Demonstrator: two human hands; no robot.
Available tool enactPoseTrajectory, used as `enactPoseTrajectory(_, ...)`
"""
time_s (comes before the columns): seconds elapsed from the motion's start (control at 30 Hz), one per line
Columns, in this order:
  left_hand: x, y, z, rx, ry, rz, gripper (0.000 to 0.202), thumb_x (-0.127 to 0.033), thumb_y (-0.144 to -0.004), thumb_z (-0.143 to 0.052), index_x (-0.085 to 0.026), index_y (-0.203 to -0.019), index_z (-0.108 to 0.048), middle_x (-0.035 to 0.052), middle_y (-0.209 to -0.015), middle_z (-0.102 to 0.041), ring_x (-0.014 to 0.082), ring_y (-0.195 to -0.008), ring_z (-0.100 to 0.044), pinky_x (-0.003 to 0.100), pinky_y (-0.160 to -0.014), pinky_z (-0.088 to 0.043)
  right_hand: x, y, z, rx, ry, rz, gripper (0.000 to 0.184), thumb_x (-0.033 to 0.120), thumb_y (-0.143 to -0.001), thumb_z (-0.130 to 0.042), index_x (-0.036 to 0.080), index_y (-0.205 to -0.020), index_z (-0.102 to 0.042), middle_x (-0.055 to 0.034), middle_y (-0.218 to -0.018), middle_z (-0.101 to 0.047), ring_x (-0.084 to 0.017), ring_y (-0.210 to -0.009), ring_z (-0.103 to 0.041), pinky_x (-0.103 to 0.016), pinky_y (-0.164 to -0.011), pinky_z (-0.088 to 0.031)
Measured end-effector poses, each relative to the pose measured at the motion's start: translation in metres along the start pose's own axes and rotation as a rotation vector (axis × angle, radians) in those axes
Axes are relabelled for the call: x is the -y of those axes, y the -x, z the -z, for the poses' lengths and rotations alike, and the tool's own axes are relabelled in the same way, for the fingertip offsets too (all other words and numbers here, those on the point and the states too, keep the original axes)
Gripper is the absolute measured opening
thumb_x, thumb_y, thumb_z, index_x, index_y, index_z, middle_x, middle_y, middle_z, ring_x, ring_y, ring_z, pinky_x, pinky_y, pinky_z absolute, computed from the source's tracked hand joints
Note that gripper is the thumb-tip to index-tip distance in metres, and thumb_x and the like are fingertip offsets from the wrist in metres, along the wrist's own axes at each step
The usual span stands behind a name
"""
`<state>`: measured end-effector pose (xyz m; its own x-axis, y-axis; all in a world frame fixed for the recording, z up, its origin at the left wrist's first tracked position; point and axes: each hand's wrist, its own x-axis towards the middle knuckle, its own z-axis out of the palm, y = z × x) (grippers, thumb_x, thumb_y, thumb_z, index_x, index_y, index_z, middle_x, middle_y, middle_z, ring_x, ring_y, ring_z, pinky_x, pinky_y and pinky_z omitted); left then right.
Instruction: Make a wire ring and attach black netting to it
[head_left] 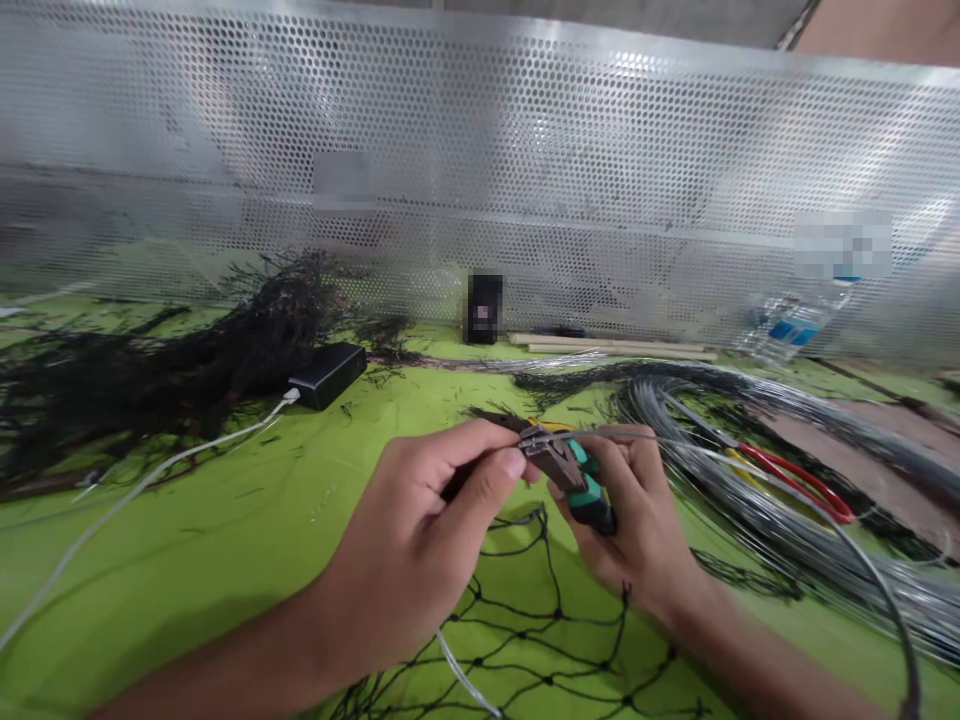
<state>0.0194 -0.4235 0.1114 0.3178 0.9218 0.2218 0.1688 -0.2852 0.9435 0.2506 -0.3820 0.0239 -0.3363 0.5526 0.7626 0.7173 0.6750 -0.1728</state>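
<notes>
My right hand [634, 520] is wrapped round pliers [564, 466] with green and black handles, their jaws pointing up and left. Between finger and thumb, my left hand [431, 500] pinches a grey wire [637, 436] right at the plier jaws. That wire runs off to the right, past my right hand, and bends down toward the lower right corner. Dark knotted netting [559, 610] hangs and spreads below both hands. A pale wire [465, 672] comes out under my left hand. Part of the pliers' grip is hidden by my fingers.
Coiled metal wire [705, 470] lies at right, with red-handled pliers [799, 480] on it. A plastic bottle [784, 325] lies behind. At left are a black power bank [328, 373] with a white cable [187, 452] and heaped black netting [187, 370]. A perforated metal panel [420, 120] stands behind.
</notes>
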Motion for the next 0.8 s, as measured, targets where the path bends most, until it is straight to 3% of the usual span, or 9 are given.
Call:
enactPoseTrajectory(0.17,-0.0022,0.0019,-0.0021,-0.012,-0.033,-0.035,0.033,-0.045,-0.107,-0.05,-0.023,-0.088,-0.066,-0.0063,-0.061,-0.034,0.0107,-0.053,-0.029,0.026,-0.046,-0.023,0.0014,0.0003,0.0011,0.03,-0.109,-0.012,0.058,0.014,-0.08,-0.063,0.023,-0.136,-0.051,-0.0155,-0.121,-0.056,-0.034,-0.112,-0.06,-0.044,-0.072,-0.066)
enactPoseTrajectory(0.43,-0.0013,0.0051,-0.0045,-0.099,-0.167,-0.14,0.027,-0.032,-0.106,-0.052,-0.023,-0.086,-0.066,-0.0073,-0.059,-0.035,0.0086,-0.05,-0.028,0.024,-0.045,-0.022,0.0047,0.0019,0.0032,0.129,-0.2,-0.044,0.061,0.014,-0.082,-0.063,0.022,-0.141,-0.049,-0.0131,-0.124,-0.067,-0.032,-0.112,-0.067,-0.048,-0.094,-0.063)
enactPoseTrajectory(0.8,-0.004,0.0028,-0.0063,-0.173,-0.369,-0.231,0.033,-0.027,-0.104,-0.052,-0.02,-0.072,-0.053,-0.0068,-0.057,-0.034,0.0078,-0.048,-0.031,0.023,-0.046,-0.027,0.0095,0.0071,-0.0021,0.143,-0.226,-0.052,0.058,0.016,-0.081,-0.062,0.021,-0.138,-0.05,-0.0147,-0.118,-0.067,-0.032,-0.106,-0.068,-0.046,-0.083,-0.063)
